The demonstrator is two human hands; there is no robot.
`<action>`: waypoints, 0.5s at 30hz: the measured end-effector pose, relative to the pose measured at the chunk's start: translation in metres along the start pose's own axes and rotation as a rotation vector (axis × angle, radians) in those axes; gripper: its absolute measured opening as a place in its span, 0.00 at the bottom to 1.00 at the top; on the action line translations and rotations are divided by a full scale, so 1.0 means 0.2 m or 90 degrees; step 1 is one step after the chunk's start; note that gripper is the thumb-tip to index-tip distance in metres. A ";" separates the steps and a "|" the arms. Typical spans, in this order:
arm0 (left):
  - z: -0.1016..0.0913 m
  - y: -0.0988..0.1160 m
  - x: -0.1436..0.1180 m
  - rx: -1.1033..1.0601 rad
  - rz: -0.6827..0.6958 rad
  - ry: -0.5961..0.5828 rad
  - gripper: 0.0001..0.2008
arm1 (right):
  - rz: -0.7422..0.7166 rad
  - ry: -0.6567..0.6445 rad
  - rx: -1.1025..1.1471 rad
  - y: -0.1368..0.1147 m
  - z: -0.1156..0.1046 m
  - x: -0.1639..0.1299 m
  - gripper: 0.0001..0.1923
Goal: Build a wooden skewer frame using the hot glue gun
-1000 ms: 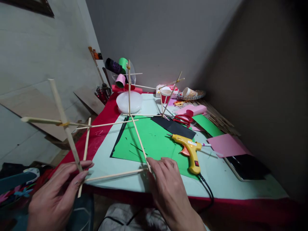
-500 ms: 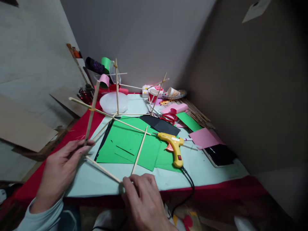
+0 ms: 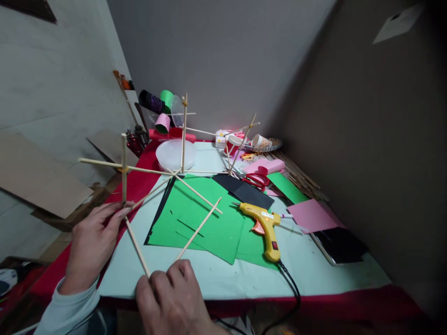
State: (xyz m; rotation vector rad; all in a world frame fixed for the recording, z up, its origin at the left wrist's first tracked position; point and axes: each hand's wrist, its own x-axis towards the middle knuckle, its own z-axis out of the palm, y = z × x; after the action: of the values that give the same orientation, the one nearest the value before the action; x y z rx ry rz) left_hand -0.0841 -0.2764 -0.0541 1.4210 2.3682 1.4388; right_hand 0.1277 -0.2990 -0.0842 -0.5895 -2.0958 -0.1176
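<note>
A frame of thin wooden sticks (image 3: 184,144) joined at its corners stands over the table, with yellowish bands at some crossings. My left hand (image 3: 91,244) is closed, pinching the frame's left corner at the foot of an upright stick (image 3: 124,186). Lower down, my right hand (image 3: 172,298) has its fingers closed round the near corner, where two sticks meet; the corner itself is hidden. Under the frame lie green paper sheets (image 3: 209,232) and black paper (image 3: 247,190). To the right rests a yellow hot glue gun (image 3: 268,228), its nozzle pointing left.
Red-handled scissors (image 3: 256,180), pink paper (image 3: 316,215) and a dark phone (image 3: 337,246) lie on the right. Paper cups (image 3: 233,145) and a whitish round lid or bowl (image 3: 176,155) are at the back. The glue gun's black cord (image 3: 295,286) hangs over the front edge.
My right hand has moved left with the near corner, closer to my left hand. The frame has turned, and the left upright now stands straighter. The view has shifted slightly.
</note>
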 end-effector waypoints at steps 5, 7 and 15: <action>-0.01 0.04 -0.02 -0.032 -0.045 0.023 0.23 | -0.034 0.050 -0.024 -0.02 0.14 -0.09 0.07; -0.03 0.07 -0.03 -0.038 -0.066 0.029 0.22 | -0.069 -0.037 -0.028 -0.02 0.19 -0.16 0.05; -0.15 0.08 -0.10 -0.020 -0.170 0.092 0.27 | -0.111 0.023 0.069 0.03 0.06 -0.09 0.08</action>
State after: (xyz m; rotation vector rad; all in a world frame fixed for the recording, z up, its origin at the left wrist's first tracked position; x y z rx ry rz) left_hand -0.0742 -0.3074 -0.0332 0.9761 2.4891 1.5422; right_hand 0.1292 -0.2972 -0.1064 -0.3358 -2.1006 -0.1119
